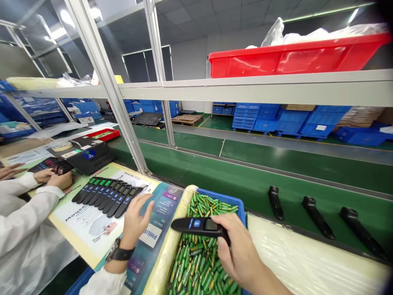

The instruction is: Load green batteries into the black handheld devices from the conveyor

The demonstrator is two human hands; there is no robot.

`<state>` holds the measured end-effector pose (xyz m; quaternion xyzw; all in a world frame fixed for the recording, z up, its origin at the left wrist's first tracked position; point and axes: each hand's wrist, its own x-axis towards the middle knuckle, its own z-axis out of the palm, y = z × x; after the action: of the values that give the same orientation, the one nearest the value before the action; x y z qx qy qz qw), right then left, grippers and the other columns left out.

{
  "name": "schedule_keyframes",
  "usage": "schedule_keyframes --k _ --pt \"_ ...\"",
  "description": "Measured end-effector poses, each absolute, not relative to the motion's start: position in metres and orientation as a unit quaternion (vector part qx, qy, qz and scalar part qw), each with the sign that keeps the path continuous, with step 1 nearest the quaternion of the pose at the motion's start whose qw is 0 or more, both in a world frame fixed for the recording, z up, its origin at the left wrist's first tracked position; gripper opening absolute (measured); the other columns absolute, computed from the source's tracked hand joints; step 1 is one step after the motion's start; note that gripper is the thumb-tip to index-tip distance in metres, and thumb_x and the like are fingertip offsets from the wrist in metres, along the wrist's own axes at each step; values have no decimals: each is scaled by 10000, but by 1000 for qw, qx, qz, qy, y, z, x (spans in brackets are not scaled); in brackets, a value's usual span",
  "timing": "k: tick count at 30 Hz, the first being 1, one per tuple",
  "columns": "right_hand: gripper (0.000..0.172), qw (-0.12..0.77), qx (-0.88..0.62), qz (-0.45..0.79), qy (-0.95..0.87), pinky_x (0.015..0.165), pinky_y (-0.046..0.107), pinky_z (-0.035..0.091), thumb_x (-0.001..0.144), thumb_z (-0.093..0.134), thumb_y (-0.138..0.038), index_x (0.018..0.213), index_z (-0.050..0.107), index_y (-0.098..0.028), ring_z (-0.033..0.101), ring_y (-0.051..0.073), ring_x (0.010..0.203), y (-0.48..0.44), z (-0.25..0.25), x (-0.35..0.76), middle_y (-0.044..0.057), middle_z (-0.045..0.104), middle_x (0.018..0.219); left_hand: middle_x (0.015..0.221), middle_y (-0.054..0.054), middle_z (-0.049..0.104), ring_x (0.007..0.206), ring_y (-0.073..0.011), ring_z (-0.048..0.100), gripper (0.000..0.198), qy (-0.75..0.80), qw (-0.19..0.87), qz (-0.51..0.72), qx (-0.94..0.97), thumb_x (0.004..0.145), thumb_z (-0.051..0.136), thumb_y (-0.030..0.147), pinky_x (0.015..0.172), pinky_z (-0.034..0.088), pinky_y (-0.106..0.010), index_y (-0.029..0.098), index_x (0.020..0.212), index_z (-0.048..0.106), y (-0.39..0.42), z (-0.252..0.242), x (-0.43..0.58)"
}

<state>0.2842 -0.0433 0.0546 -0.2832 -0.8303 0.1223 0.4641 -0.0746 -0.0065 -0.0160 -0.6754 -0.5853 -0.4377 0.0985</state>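
My right hand (238, 252) is closed round a black handheld device (199, 225) with a blue button and a small screen, held level over a blue bin (233, 201) full of green batteries (196, 262). My left hand (136, 221), a watch on its wrist, reaches with fingers spread toward a row of several black devices with green screens (107, 194) lying on a printed mat (92, 229). It holds nothing.
Three black devices (317, 217) lie on the green conveyor belt (233, 172). A co-worker in white sleeves (27, 205) handles devices at the left beside a black box (89, 157). A red bin (294, 57) sits on the upper shelf; a frame post (123, 123) slants ahead.
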Motion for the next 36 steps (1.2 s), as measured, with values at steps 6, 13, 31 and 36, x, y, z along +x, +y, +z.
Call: schedule_keyframes --k 6,13,31,36 --pt "226 413 -336 74 -843 693 364 522 1061 443 -246 1271 527 -250 616 240 767 -42 29 272 55 654 938 1266 -186 623 1129 -354 588 501 -787 188 -233 -540 952 494 461 934 498 -483 121 1299 618 10 -54 -142" --pt "371 509 -477 33 -716 716 337 549 987 604 -486 1240 587 -216 689 251 850 -13 61 316 87 707 1020 1094 -192 693 954 -340 635 472 -779 181 -214 -561 976 397 377 862 518 -474 103 1215 698 10 -58 -162" --pt "675 265 -458 272 -804 820 389 584 1027 509 -521 1621 334 -253 698 238 888 17 31 308 110 667 1266 1307 -77 713 1184 -214 650 444 -410 -18 -354 -840 1000 545 146 976 561 -393 311 1408 604 -48 8 -6" --pt "492 241 -297 242 -891 1014 425 530 1058 491 -294 1548 451 -269 641 287 1178 -33 45 259 111 655 1347 1336 -54 692 1231 -217 628 404 -430 -14 -369 -824 990 580 195 1089 493 -444 343 1364 628 -42 6 -20"
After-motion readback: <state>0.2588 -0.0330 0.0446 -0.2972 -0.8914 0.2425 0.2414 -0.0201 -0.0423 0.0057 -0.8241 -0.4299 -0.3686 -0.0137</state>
